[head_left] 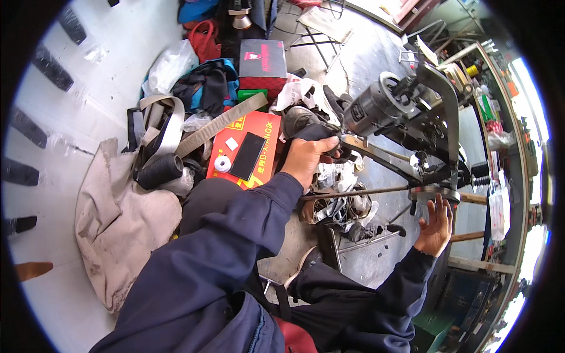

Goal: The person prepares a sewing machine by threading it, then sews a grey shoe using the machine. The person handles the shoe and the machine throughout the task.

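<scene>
Left hand (305,160) has its fingers curled closed around a piece of black material (312,130), pinching it right by the narrow arm of a dark metal machine (432,112). Can't really tell what the black piece is, since the hand covers a good bit of it. Right hand (434,226) is way looser: palm open, fingers up against the round metal wheel (435,195) low on the machine, not wrapped around anything. Whether they're pressing or just brushing it, no clue.

Writing-wise, the loudest thing is the red box (221,139) left of the left hand, with big yellow lettering in 2 scripts. There's a black phone (248,155) lying on it, plus a small white roll (222,163) and 1 little white card (232,143). Behind that sits a dark box (262,59) with a red checked lower part and a red-and-white logo over a line of red letters. The grey cylinder (372,110) on the machine has small markings, too tiny to read.

Also around: a spool of black thread (160,170) and a stained beige cloth (120,226) on the left side.
</scene>
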A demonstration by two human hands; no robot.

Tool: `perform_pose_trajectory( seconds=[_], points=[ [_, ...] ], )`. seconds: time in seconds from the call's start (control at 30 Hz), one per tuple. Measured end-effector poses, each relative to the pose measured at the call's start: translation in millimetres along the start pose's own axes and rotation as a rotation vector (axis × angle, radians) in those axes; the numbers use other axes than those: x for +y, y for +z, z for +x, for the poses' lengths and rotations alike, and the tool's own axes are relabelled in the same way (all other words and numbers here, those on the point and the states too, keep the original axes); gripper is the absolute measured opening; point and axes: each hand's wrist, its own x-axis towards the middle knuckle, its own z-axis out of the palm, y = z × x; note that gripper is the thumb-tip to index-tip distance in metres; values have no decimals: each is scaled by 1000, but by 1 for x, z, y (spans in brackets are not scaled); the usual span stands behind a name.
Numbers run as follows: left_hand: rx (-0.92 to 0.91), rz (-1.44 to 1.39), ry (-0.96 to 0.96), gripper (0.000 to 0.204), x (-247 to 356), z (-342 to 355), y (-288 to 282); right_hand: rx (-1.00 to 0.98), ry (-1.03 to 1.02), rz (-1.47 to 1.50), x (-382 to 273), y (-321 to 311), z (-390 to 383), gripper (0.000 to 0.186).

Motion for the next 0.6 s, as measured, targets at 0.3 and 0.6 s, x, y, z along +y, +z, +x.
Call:
perform_pose_trajectory(
  seconds=[0.3, 0.6],
  points=[
    [19, 7, -31, 10, 4, -1, 1, 75, -265, -437, -3, -26, 2, 35],
    [-38, 21, -43, 15, 4, 2, -4, 191, -274, -686, 20, -87, 28, 38]
  ],
)
